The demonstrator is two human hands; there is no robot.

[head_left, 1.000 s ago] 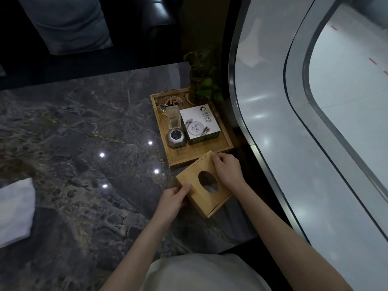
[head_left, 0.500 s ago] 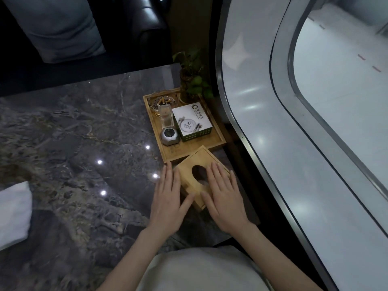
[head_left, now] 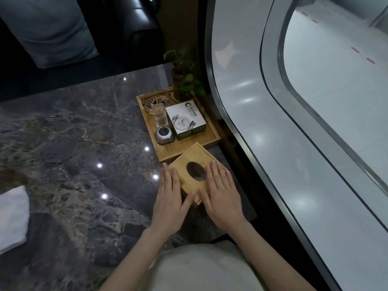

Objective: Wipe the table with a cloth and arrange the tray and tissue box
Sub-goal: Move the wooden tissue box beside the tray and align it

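Note:
A bamboo tissue box (head_left: pixel 194 158) with an oval hole in its lid sits turned at an angle on the dark marble table (head_left: pixel 69 148), just in front of the wooden tray (head_left: pixel 168 153). My left hand (head_left: pixel 169 203) lies flat against the box's left side, fingers straight and together. My right hand (head_left: pixel 223 196) rests flat on the lid's right part, fingers extended. Neither hand wraps around the box. A folded white cloth (head_left: pixel 12 217) lies at the table's left edge, apart from both hands.
The tray holds a glass ashtray (head_left: pixel 157 100), a clear holder (head_left: pixel 160 116), a small metal device (head_left: pixel 164 135) and a white printed box (head_left: pixel 185 120). A potted plant (head_left: pixel 184 78) stands at its far right corner. A curved glass wall (head_left: pixel 262 122) borders the table's right side.
My hands went from gripping the box's corners to lying flat on and beside it. The box has slid a little closer to the tray's front edge.

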